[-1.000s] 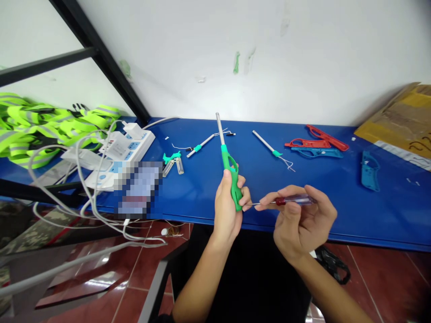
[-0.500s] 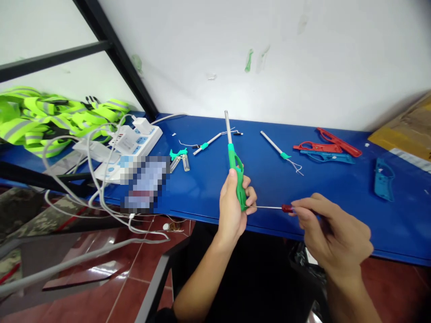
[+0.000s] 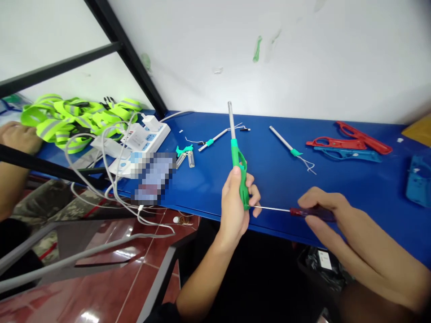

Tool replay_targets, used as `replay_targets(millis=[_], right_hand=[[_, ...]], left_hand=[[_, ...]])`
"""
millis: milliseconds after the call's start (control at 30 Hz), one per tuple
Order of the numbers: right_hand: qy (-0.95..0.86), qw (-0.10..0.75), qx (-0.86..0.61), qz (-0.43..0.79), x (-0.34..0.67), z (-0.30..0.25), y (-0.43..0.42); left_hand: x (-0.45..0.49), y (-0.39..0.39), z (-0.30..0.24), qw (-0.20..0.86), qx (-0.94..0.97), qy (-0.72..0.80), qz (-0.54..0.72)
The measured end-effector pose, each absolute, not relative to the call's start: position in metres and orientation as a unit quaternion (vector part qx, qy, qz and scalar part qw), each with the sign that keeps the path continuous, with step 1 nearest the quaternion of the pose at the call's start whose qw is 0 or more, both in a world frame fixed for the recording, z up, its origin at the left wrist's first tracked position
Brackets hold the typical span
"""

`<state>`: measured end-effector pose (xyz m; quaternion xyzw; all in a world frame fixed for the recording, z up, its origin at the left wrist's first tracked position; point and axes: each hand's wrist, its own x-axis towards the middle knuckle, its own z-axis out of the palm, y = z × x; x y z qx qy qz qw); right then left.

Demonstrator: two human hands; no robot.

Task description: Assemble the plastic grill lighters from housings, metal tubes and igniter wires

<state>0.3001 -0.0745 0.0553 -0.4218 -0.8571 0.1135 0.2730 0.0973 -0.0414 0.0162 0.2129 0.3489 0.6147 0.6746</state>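
My left hand (image 3: 231, 208) is wrapped round the handle of a green long-necked gas lighter (image 3: 235, 150), its metal tube pointing up and away. My right hand (image 3: 363, 237) has thumb and fingers on either side of the dark red handle of a screwdriver (image 3: 294, 211). The screwdriver's thin shaft reaches left to the lower end of the lighter's handle; the exact contact of its tip is hard to make out. Behind my hands lie a metal tube with wires (image 3: 286, 143) and a similar wired tube (image 3: 218, 136), each with a green piece.
Red shell halves (image 3: 367, 139) and blue shell halves (image 3: 350, 154) lie to the right. On the left are clear vials with green tops (image 3: 191, 158), a blurred phone (image 3: 153, 179), a power strip (image 3: 155, 139) with cables and neon straps (image 3: 94, 119). Another person's hand (image 3: 20, 137) rests far left.
My right hand has opened its grip somewhat and shifted right and nearer, showing more of the screwdriver handle. The view has turned left, and another person's arm now shows at the left edge.
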Motion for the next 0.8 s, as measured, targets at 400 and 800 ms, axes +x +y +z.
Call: replay_targets(millis=[400, 800], right_hand=[[-0.848, 0.29, -0.44, 0.056, 0.296, 0.059, -0.074], [-0.838, 0.279, -0.467, 0.04, 0.298, 0.061, -0.076]], left_hand=[[0.099, -0.041, 0.014, 0.653, 0.238, 0.35, 0.628], [0.098, -0.039, 0.011, 0.667, 0.233, 0.341, 0.62]])
